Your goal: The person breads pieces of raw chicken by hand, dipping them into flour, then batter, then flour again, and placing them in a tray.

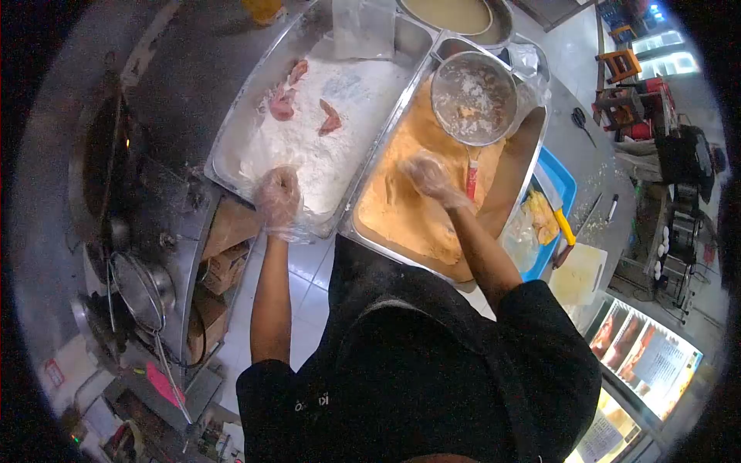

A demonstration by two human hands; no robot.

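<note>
My left hand (279, 197), in a clear plastic glove, is curled closed at the near edge of a metal tray (228, 137) of white flour (351, 96); whatever it may hold is hidden. Raw meat pieces (282, 104) and another raw piece (329, 118) lie in that flour. Over the neighbouring metal tray (401, 255) of orange breading (417, 220), my gloved right hand (428, 176) has its fingers bunched, slightly blurred, low over the powder. Its contents cannot be made out. Right beside it is the red handle (472, 179) of a sieve (473, 99) with floury crumbs inside.
A pot of pale liquid (455, 14) stands behind the trays. To the right are a blue tray (567, 185), a yellow-handled knife (562, 220), scissors (580, 123) and a cutting board (580, 274). A large wok (96, 162) and a strainer (139, 289) are at left.
</note>
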